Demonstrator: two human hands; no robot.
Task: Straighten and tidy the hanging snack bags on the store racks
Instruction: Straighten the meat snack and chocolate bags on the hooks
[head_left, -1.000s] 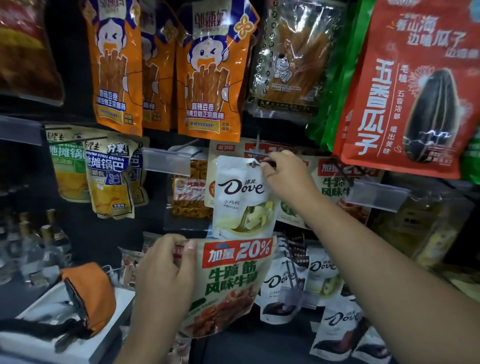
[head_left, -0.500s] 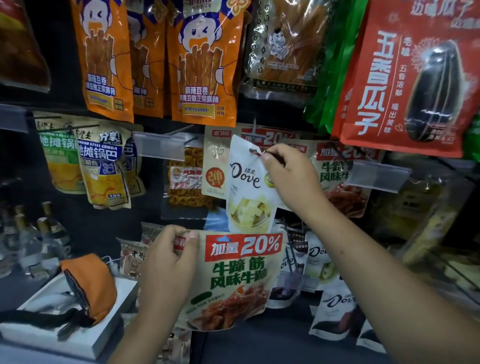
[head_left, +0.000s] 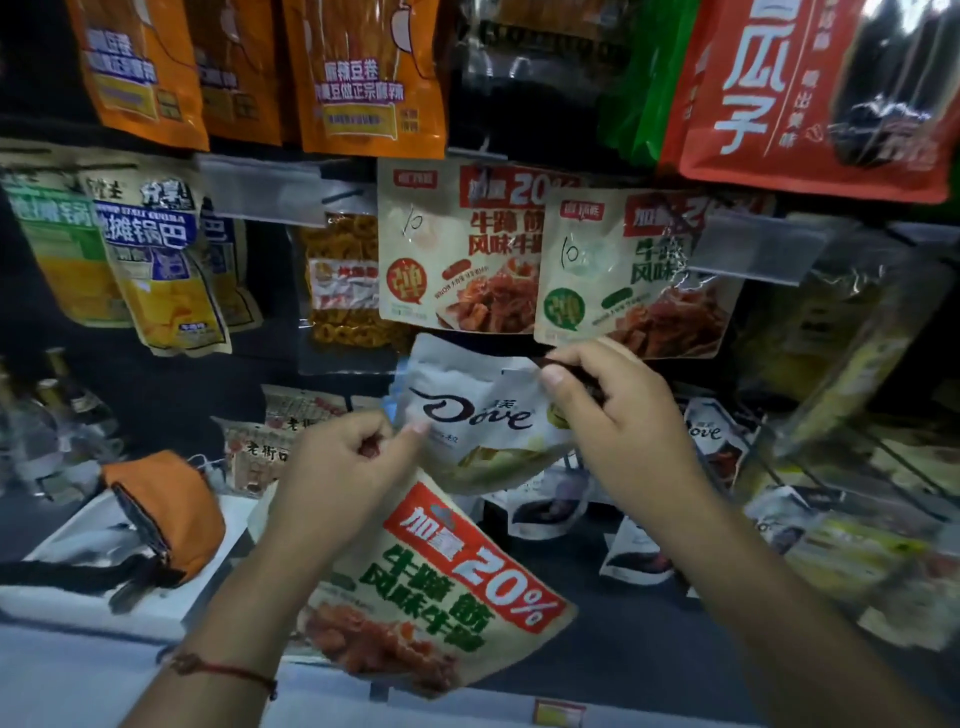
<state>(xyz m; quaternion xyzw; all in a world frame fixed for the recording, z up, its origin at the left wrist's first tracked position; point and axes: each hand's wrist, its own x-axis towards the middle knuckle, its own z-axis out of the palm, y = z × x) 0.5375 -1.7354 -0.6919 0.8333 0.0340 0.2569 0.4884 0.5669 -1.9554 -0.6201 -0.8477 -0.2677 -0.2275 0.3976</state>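
Our right hand (head_left: 618, 431) pinches white Dove bag (head_left: 483, 421) top corner | our left hand (head_left: 337, 467) grips beef snack bag (head_left: 441, 587), thumb touching Dove bag

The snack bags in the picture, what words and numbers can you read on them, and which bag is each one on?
"Dove": white bag pinched by the right hand.
"加量 20%" and "牛蹄筋 风味牛": beef snack bag gripped by the left hand.
"10", handwritten: two hanging beef snack bags.
"瓜子": red bag.
"麻辣豆卷": orange bag.
"地摊锅巴": yellow bag.
Smaller print everywhere is too blurred to read.
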